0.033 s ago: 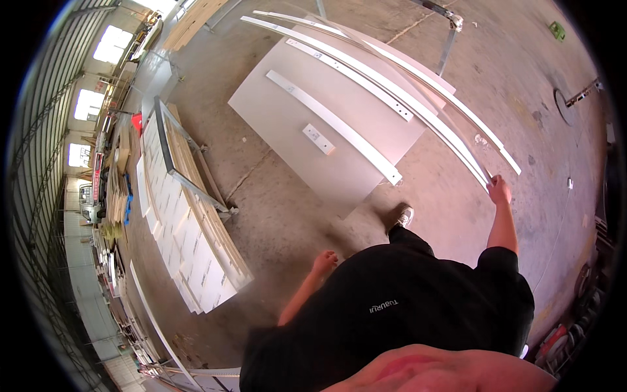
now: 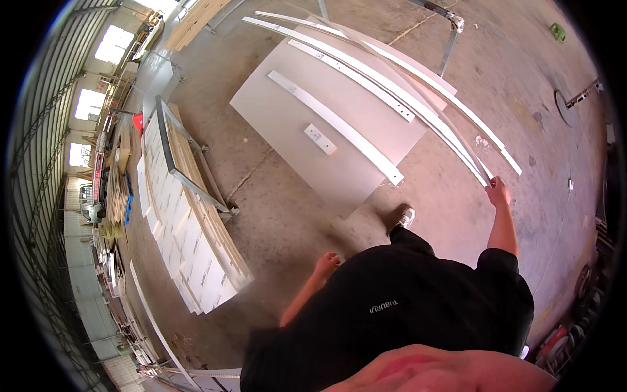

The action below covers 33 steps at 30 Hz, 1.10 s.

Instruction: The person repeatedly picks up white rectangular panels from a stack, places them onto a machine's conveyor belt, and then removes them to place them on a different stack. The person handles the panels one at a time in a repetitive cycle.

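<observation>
My right hand (image 2: 498,191) is stretched forward and grips the near end of a long thin white strip (image 2: 418,98), one of several that run in a bundle away to the upper left. My left hand (image 2: 325,264) hangs at my side with loosely curled fingers and holds nothing. A large pale grey board (image 2: 287,124) lies flat on the concrete floor ahead. On it rest one long white strip (image 2: 339,127) and a short white piece (image 2: 321,139). My shoe (image 2: 403,216) stands just off the board's near corner.
A low cart (image 2: 196,189) at the left carries a stack of white panels (image 2: 176,228). Further stacks of boards line the far left wall. A metal stand (image 2: 450,36) rises behind the strips. A round floor mark (image 2: 563,108) lies at the right.
</observation>
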Each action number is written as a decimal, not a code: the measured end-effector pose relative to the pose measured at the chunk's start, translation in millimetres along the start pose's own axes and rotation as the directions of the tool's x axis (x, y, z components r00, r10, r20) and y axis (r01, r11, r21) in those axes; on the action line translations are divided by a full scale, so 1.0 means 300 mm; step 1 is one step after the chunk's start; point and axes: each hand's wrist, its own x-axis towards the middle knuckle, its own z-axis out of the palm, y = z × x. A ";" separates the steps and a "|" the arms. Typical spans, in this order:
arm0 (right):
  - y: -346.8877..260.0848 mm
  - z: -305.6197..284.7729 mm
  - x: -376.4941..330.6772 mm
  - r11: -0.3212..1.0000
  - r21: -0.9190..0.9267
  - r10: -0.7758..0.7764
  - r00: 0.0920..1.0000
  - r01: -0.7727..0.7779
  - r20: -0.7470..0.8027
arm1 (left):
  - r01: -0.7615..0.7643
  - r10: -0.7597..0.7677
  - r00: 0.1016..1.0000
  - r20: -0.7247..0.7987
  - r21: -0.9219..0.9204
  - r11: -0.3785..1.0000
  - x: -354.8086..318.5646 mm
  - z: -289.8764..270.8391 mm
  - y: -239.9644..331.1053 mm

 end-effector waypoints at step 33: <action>-0.102 0.049 0.893 0.621 0.430 -0.717 0.697 0.655 -0.026 | -0.144 0.049 0.975 -0.216 -0.452 0.880 0.055 0.469 0.388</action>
